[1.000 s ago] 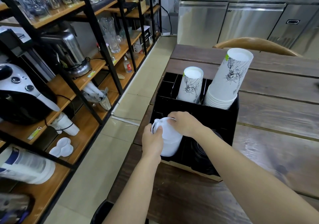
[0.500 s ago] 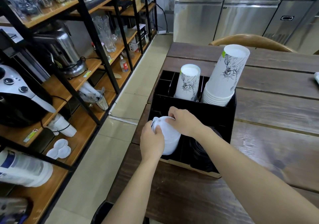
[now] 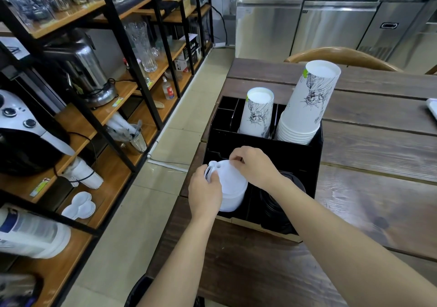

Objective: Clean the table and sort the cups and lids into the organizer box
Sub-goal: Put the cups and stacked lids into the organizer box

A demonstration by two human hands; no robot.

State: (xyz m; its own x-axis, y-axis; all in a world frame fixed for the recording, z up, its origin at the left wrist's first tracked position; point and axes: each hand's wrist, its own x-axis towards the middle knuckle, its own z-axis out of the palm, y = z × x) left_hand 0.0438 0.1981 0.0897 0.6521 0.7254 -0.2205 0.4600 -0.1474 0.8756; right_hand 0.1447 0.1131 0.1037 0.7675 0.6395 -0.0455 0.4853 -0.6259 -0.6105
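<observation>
A black organizer box (image 3: 293, 152) stands on the wooden table's left edge. In its front left compartment sits a stack of white lids (image 3: 230, 188). My left hand (image 3: 204, 192) grips the stack's near left side. My right hand (image 3: 254, 165) lies over the top, fingertips pinching the uppermost lid's far rim. Black lids (image 3: 281, 200) fill the front right compartment, partly hidden by my right forearm. In the back compartments stand a short stack of inverted printed paper cups (image 3: 257, 113) and a taller stack (image 3: 305, 105).
The wooden table (image 3: 378, 202) stretches right, with a white object (image 3: 432, 108) at its far right edge. A wooden chair back (image 3: 340, 55) is behind the table. Black-framed shelves (image 3: 99, 108) with appliances and glassware line the left, across a tiled aisle.
My hands have stayed on the white lid stack, with only slight finger shifts on its top. The view has drifted a little.
</observation>
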